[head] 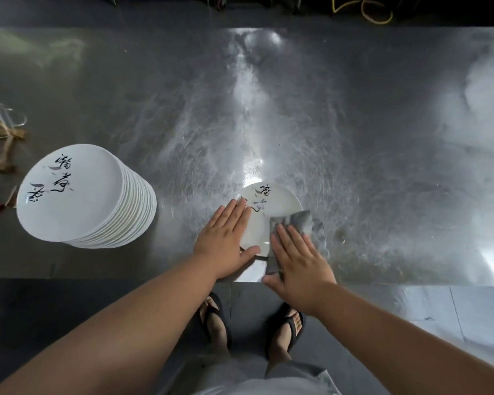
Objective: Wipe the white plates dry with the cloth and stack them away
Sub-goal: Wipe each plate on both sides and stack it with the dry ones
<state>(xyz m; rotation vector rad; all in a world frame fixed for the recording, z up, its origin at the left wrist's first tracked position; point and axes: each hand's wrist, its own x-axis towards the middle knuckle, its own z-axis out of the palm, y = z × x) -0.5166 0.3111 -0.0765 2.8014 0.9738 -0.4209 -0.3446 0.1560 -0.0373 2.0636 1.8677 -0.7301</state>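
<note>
A single white plate (280,199) with black brush lettering lies on the steel table near its front edge. My left hand (226,238) rests flat on the plate's left rim, fingers straight, thumb along the near rim. My right hand (298,260) presses a grey cloth (294,222) flat onto the plate's right side; the cloth overhangs the rim and runs back under my palm. A tall stack of white plates (77,195) with the same lettering stands at the left, leaning slightly.
The steel table (354,138) stretches wide, with smeared wet streaks around the plate. A clear glass vessel (3,118) and brown twine sit at the far left edge. The table's front edge runs just below my hands; my sandalled feet show beneath.
</note>
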